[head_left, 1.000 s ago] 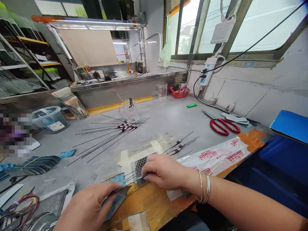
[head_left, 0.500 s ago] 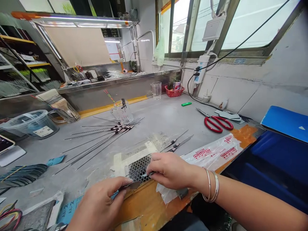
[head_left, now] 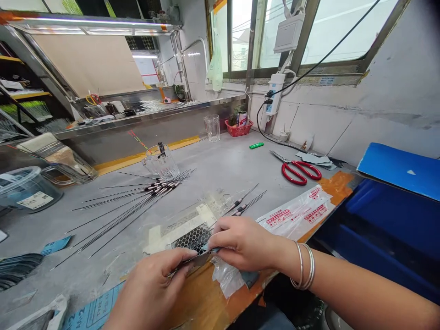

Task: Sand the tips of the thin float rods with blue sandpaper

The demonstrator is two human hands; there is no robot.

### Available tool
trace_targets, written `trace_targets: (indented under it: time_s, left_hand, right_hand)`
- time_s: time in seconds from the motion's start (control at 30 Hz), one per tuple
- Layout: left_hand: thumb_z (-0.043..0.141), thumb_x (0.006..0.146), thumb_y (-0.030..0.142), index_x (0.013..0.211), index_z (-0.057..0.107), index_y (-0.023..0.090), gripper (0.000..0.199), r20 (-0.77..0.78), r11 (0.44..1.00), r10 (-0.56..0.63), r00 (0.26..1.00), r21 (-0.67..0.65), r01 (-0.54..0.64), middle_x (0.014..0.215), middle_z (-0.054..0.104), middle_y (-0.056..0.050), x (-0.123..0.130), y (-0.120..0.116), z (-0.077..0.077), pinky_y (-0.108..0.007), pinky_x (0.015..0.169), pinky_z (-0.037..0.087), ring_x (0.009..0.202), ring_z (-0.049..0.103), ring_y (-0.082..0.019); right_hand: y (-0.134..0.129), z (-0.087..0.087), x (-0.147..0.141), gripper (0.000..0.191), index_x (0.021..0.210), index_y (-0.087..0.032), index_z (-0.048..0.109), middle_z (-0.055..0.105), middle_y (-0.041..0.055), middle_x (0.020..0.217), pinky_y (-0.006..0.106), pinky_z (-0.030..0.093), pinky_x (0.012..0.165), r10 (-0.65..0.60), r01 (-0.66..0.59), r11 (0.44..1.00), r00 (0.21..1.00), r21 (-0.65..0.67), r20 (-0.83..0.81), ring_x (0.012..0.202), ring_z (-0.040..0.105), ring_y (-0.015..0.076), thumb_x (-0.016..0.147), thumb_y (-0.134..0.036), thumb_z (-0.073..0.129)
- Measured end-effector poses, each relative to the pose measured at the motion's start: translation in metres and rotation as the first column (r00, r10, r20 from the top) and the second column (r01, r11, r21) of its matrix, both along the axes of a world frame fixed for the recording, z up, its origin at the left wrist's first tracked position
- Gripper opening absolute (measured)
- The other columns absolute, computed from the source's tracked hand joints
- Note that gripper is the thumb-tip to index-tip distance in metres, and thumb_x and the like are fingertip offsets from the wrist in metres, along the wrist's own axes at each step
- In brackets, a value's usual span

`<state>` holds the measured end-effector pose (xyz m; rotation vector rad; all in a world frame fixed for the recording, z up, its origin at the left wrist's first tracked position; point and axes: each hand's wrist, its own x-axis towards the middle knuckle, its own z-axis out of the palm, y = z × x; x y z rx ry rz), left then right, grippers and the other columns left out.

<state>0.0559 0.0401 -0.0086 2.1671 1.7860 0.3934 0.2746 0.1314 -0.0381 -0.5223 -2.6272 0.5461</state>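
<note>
Slender rods [head_left: 190, 261] run from your curled left hand [head_left: 151, 288], gripping them, to your pinching right hand [head_left: 240, 243], just above black honeycomb mesh [head_left: 192, 239].

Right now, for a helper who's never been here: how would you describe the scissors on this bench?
Find the grey bench under the window, then the white power strip on the wall. Below it and to the right lie the scissors, told apart by red loop handles, beside grey card pieces.
</note>
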Motion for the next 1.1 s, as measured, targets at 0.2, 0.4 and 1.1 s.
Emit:
trace_targets:
  time_s: [0.2,0.4,1.1]
  left_hand:
    - [0.053,0.086,0.029,0.099,0.072,0.036,0.024,0.019,1.0,0.004,1.0,0.011,-0.005,0.095,0.077,0.008,0.01,0.01,-0.005,-0.024,0.073,0.058,0.085,0.073,-0.015]
    - [0.054,0.087,0.026,0.101,0.071,0.037,0.025,0.056,0.996,-0.088,0.995,0.037,0.086,0.095,0.077,0.009,0.023,0.018,-0.003,-0.019,0.069,0.056,0.083,0.073,-0.014]
    - [0.045,0.085,0.019,0.078,0.069,0.027,0.026,0.016,0.986,-0.154,0.988,-0.059,0.154,0.086,0.073,0.001,0.073,0.046,0.001,-0.029,0.069,0.05,0.079,0.066,-0.017]
  right_hand:
    - [0.002,-0.001,0.015,0.021,0.099,-0.02,0.07,0.057,0.004,0.086,0.024,0.041,0.066,-0.027,0.026,0.999,0.999,-0.03,-0.044,0.076,0.053,0.014,0.085,-0.017,0.054]
    - [0.006,0.0,0.026,0.02,0.099,-0.019,0.069,0.056,0.0045,0.084,0.024,0.042,0.066,-0.039,0.037,0.999,0.998,-0.037,-0.053,0.075,0.052,0.0146,0.084,-0.015,0.056]
    - [0.01,0.001,0.052,0.011,0.077,-0.015,0.063,0.049,0.0018,0.074,0.026,0.032,0.056,-0.137,0.137,0.988,0.991,0.07,0.004,0.066,0.042,0.0137,0.079,-0.012,0.052]
